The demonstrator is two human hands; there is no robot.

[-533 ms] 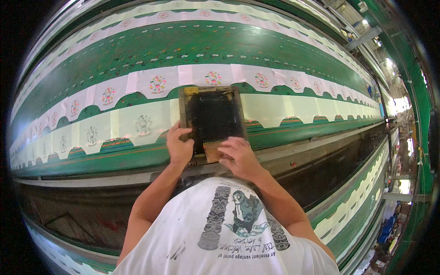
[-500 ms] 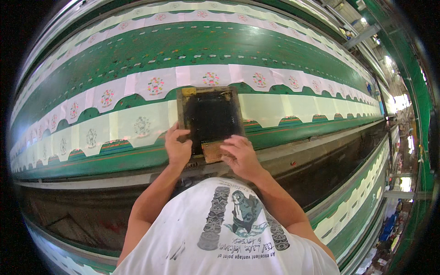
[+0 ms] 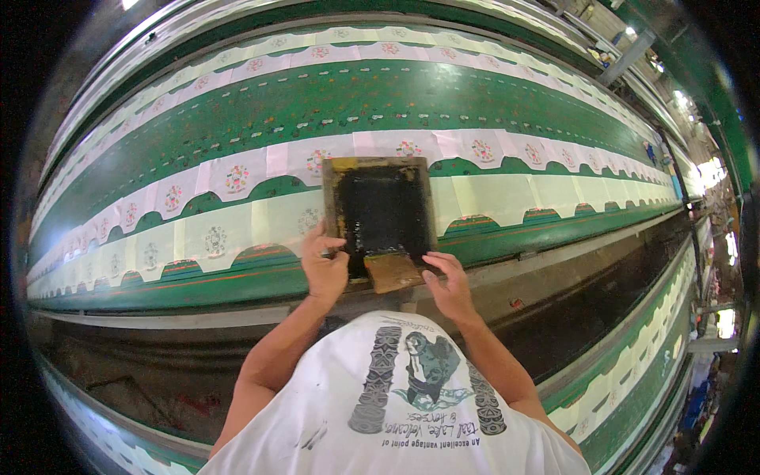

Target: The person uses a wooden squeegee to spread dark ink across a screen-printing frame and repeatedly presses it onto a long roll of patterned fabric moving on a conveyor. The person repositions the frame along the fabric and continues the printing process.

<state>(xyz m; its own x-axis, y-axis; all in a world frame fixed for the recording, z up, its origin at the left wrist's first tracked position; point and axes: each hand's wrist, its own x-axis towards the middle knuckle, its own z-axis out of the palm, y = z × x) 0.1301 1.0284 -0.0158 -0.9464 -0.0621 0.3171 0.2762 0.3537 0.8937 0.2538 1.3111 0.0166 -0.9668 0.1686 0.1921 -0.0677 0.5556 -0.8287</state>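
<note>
One frame (image 3: 427, 210) is set between the two hands, and most of it reaches beyond them. By its black screen (image 3: 380, 202) the middle is filled, faced upward; whether the frame is rested flat or slightly lifted cannot be told. Over its near end, between the hands, a wooden block (image 3: 393, 273) is laid aslant, gripped by neither of them.

The frame's left side is gripped by the left hand (image 3: 323, 263) — half closed, with thumb and forefinger brought close together over the edge. The near right corner is met by the fingertips of the right hand (image 3: 450, 286), loosely bent and partly open, its thumb spread a little; whether the corner is grasped cannot be told.

Pale sheets (image 3: 469, 196) are laid in a row on both sides: those left of the left hand are printed in grey, while those right of the right hand are blank. Beyond both hands, pink sheets (image 3: 237, 178) are lined up, marked with coloured prints. The rows are carried by a green table (image 3: 182, 291). Nearer than the hands, a white shirt (image 3: 340, 427) is seen — dark figures are printed on it.
</note>
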